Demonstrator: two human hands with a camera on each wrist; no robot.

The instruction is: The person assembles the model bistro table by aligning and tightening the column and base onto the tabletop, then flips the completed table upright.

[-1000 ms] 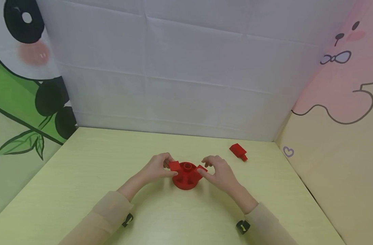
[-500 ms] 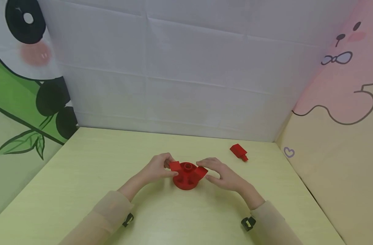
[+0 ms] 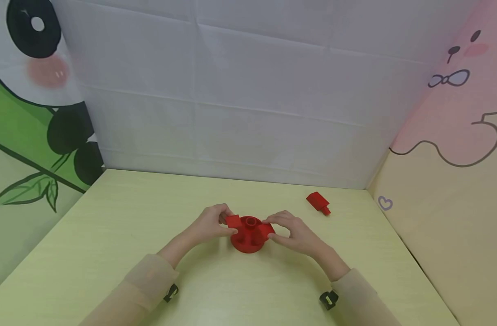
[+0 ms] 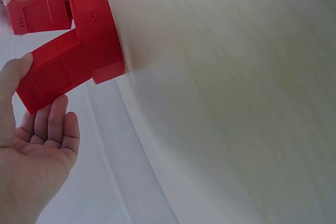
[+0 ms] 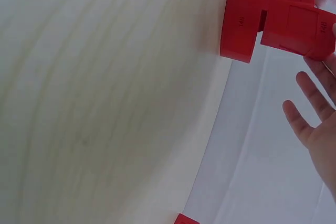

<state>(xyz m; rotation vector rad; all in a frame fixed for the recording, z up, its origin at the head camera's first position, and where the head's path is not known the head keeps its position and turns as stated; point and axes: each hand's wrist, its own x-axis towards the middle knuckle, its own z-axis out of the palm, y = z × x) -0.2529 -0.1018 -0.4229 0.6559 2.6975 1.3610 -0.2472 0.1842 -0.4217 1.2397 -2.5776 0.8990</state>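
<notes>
A round red hub [image 3: 248,246] with open slots and a raised central ring sits on the table. My left hand [image 3: 210,222] pinches a red block [image 3: 234,221] at the hub's left side, thumb and fingers on opposite faces; in the left wrist view the block [image 4: 55,72] is tilted and meets the hub. On the right side, my right hand [image 3: 294,230] pinches a second red block [image 3: 267,230] between thumb and fingers. In the right wrist view a short neck shows between this block [image 5: 295,29] and the hub [image 5: 242,17]. The lower fingers there are spread.
Another red block with a narrow peg [image 3: 318,201] lies on the pale table [image 3: 158,199], behind and right of the hands. A white cloth wall [image 3: 240,90] rises at the table's back. Printed panels [image 3: 444,190] stand at both sides.
My right hand let go of its block, shifted its fingers and pinched it again; that block now sits slightly lower and closer in. The left hand and hub stayed put.
</notes>
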